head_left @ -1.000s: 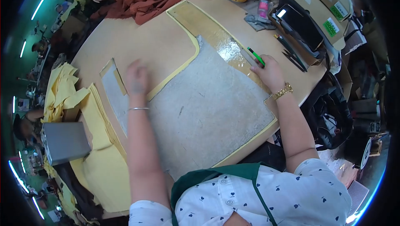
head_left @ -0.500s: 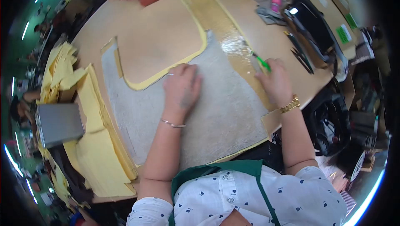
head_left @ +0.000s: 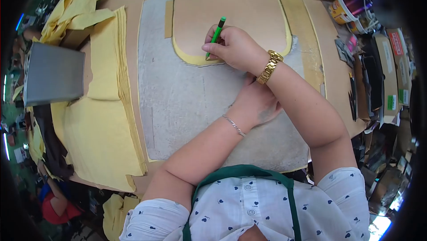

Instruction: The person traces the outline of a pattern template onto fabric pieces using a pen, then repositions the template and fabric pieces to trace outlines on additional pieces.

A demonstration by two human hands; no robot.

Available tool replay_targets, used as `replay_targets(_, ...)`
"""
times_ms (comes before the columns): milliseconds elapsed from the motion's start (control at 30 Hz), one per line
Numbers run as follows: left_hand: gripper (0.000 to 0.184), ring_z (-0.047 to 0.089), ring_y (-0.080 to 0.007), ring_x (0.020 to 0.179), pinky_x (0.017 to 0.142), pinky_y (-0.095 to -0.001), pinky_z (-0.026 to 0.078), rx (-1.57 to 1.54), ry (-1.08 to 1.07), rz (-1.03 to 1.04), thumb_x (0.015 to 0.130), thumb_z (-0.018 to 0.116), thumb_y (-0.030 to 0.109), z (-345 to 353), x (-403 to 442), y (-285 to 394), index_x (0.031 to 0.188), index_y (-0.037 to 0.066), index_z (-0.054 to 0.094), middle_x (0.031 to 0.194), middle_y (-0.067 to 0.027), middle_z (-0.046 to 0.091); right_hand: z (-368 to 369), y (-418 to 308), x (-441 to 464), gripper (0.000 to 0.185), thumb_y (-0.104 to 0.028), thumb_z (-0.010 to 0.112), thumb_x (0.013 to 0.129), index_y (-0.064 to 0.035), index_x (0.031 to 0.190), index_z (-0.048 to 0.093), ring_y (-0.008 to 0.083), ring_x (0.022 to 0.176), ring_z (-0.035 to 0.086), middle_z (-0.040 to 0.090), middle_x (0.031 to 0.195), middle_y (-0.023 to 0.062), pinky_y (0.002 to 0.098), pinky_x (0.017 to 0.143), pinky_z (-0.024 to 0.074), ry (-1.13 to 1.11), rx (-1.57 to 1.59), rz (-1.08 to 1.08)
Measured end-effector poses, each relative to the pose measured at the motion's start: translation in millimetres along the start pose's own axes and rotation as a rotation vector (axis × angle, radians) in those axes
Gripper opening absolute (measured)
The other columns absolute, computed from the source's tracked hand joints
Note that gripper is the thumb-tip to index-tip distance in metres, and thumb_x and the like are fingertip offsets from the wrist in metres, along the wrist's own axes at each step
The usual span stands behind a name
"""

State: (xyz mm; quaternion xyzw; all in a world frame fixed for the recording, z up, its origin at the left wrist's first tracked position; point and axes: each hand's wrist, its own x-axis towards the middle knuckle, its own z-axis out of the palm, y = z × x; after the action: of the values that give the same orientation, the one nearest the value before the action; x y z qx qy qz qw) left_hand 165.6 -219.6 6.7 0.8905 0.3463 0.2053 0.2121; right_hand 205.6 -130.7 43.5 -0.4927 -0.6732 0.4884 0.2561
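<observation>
My right hand (head_left: 231,47) is closed around a green pencil (head_left: 216,35) with a black band near its top. The pencil's tip meets the yellow strip along the inner curve of a large grey pattern template (head_left: 191,103). Yellow fabric (head_left: 190,58) shows past the template's edge, underneath it. My left hand (head_left: 258,101) lies on the template below my right wrist, pressing with the hand spread. Its fingers are partly hidden behind the right wrist and forearm. Tan tape (head_left: 169,18) covers parts of the template's two upper arms.
A stack of yellow fabric (head_left: 100,130) lies on the left of the table, beside a grey metal block (head_left: 55,74). Tubs (head_left: 341,10) and boxes (head_left: 383,58) crowd the right side, with dark slim tools (head_left: 352,96) near them. Another person (head_left: 58,207) is at lower left.
My right hand has moved left with the pencil, from the template's right edge to its inner curve, crossing over my left arm. The template now appears turned anticlockwise, and my left hand is farther right.
</observation>
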Motion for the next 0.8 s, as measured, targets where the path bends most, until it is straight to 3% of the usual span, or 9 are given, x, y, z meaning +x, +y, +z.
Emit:
replay_targets(100,0.055,0.032,-0.0267,0.120,0.098,-0.0432,0.024,-0.065,0.071,0.004,0.076,0.049,0.033,10,-1,-5,0.125,0.013,0.036,0.130,-0.0094,0.035,11,-9,0,0.017,-0.014,0.056,0.080,0.0023,0.076,0.053,0.0114,0.063,0.055,0.055,0.070,0.0033,0.0244,0.058,0.0446,-0.026,-0.094,-0.030)
replay_targets(267,0.050,0.032,-0.0252,0.120,0.095,-0.0433,0.027,-0.008,-0.112,-0.058,0.076,0.050,0.035,3,2,-2,0.121,0.017,0.041,0.129,-0.0081,0.036,-7,2,-28,0.015,-0.015,0.056,0.080,-0.0001,0.079,0.052,0.0118,0.060,0.053,0.055,0.065,0.0037,0.0257,0.056,0.0429,0.127,-0.474,-0.244)
replay_targets(300,0.048,0.032,-0.0249,0.120,0.095,-0.0437,0.027,0.038,-0.164,-0.066,0.077,0.050,0.036,-1,2,0,0.121,0.017,0.042,0.128,-0.0074,0.036,-24,10,-37,0.015,-0.015,0.056,0.081,-0.0004,0.079,0.052,0.0111,0.059,0.052,0.054,0.064,0.0035,0.0253,0.056,0.0424,0.116,-0.422,-0.099)
replay_targets(367,0.047,0.031,-0.0230,0.120,0.094,-0.0451,0.027,0.099,-0.031,-0.028,0.076,0.051,0.037,-4,1,5,0.119,0.018,0.044,0.127,-0.0056,0.037,-69,26,-59,0.014,-0.015,0.056,0.081,-0.0011,0.080,0.051,0.0097,0.059,0.050,0.054,0.064,0.0032,0.0243,0.055,0.0413,0.099,-0.311,0.178)
replay_targets(467,0.047,0.030,-0.0203,0.120,0.093,-0.0480,0.026,0.116,0.043,-0.024,0.075,0.052,0.039,-3,1,8,0.118,0.019,0.045,0.127,-0.0025,0.037,-129,66,-73,0.011,-0.014,0.055,0.082,-0.0040,0.082,0.051,0.0055,0.063,0.047,0.053,0.069,-0.0015,0.0221,0.057,0.0395,0.099,-0.093,0.096)
replay_targets(567,0.048,0.029,-0.0213,0.121,0.093,-0.0485,0.027,0.126,0.013,-0.034,0.076,0.052,0.039,-5,2,9,0.118,0.019,0.045,0.128,-0.0019,0.036,-175,75,-51,0.011,-0.017,0.054,0.083,-0.0064,0.083,0.050,0.0041,0.065,0.049,0.054,0.072,-0.0025,0.0214,0.058,0.0400,0.085,-0.287,0.091)
replay_targets(667,0.048,0.029,-0.0216,0.121,0.093,-0.0489,0.027,0.113,-0.027,-0.054,0.076,0.052,0.039,-8,5,11,0.119,0.019,0.045,0.128,-0.0017,0.036,-196,61,-11,0.013,-0.021,0.055,0.082,-0.0092,0.083,0.049,0.0047,0.068,0.054,0.055,0.073,-0.0028,0.0204,0.059,0.0415,0.068,-0.218,0.269)
replay_targets(800,0.049,0.030,-0.0206,0.121,0.094,-0.0479,0.025,0.115,-0.040,-0.061,0.075,0.052,0.039,-10,6,10,0.119,0.020,0.044,0.129,-0.0012,0.036,-226,68,49,0.016,-0.022,0.057,0.081,-0.0097,0.087,0.049,0.0093,0.067,0.057,0.056,0.075,-0.0002,0.0217,0.052,0.0405,0.132,-0.141,0.266)
